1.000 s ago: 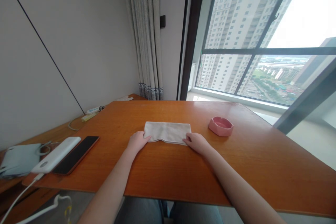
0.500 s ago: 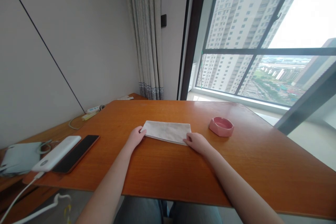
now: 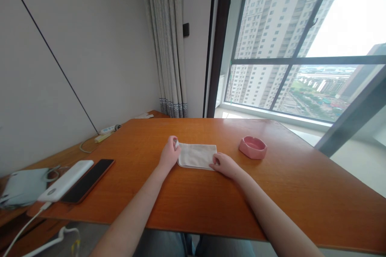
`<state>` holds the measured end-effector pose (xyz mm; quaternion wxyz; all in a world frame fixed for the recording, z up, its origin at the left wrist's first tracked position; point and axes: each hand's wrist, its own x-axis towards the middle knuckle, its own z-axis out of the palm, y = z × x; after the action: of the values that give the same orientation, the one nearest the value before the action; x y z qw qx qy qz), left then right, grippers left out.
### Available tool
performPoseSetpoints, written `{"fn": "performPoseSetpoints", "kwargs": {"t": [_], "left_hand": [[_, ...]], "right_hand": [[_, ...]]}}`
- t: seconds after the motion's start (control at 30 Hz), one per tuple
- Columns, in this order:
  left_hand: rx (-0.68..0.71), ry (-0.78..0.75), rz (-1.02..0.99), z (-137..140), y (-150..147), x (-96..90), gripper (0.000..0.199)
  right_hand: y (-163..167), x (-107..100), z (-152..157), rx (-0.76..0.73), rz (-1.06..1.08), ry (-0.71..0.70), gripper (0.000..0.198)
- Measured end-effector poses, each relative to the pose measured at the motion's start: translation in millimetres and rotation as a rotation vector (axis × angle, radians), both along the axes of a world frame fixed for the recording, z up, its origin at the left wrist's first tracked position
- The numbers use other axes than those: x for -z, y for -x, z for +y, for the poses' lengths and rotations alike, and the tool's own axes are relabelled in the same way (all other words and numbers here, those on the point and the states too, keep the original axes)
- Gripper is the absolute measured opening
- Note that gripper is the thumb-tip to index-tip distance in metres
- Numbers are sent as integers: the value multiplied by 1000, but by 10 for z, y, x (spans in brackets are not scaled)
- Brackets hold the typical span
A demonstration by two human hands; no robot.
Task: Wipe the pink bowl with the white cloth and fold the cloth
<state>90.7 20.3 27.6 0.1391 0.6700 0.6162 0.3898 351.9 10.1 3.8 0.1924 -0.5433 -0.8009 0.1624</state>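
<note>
A folded white cloth (image 3: 197, 156) lies flat on the wooden table in front of me. My left hand (image 3: 169, 151) pinches its left end and lifts that edge slightly off the table. At the opposite end, my right hand (image 3: 223, 164) rests on the table with its fingers curled against the cloth's lower right corner. Whether those fingers grip the corner or only press on it is hard to see. To the right of the cloth sits a pink ashtray (image 3: 252, 147), apart from both hands.
On the left of the table (image 3: 193, 204) lie a black phone (image 3: 88, 180) and a white power bank (image 3: 66, 180) with a cable plugged in. A pale pouch (image 3: 25, 186) is further left. A power strip (image 3: 107, 130) lies by the wall, and a window (image 3: 289, 60) is behind.
My left hand has moved right and up, raising the cloth's left end and folding it inward, so the cloth looks shorter. My right hand has stayed at the right corner.
</note>
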Motion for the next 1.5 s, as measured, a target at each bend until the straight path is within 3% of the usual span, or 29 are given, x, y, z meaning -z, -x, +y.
{"fn": "performPoseSetpoints", "kwargs": {"t": [0.13,0.23,0.33,0.5,0.63,0.87,0.97,1.1,1.17,1.3,1.4,1.5], "left_hand": [[223,-132,161,-72,-673,-104,37],[375,-155,229,-140,-1106,47,37],[390,-116,256,-182,-1298,250,21],[378,-89,283,-188,-1211,380,19],[464,-89,335,-177,-1183,384,34],[453,-34,289,-164,-1357,396,46],[517,-15,275,-160,-1315,332,52],[300,-64,266,-14,-1044,233,52],[175,11,351,84,-888,254,51],[98,228,513,162,-765,421,61],[130,215,555,122,-836,508,64],[166,197,554,73,-912,513,65]], "right_hand": [[-31,19,32,-20,38,23,14],[-64,26,59,-26,75,62,10],[-93,15,71,5,55,88,10],[-128,-26,62,70,14,112,14],[-141,-39,61,37,29,121,12],[-210,16,100,83,-4,156,20],[-263,23,132,111,47,90,15],[-251,-6,133,390,112,-162,14],[-197,3,116,434,90,-207,13],[-56,105,97,417,-49,-140,23],[0,173,115,394,-77,-55,26],[-4,168,136,347,108,29,20]]}}
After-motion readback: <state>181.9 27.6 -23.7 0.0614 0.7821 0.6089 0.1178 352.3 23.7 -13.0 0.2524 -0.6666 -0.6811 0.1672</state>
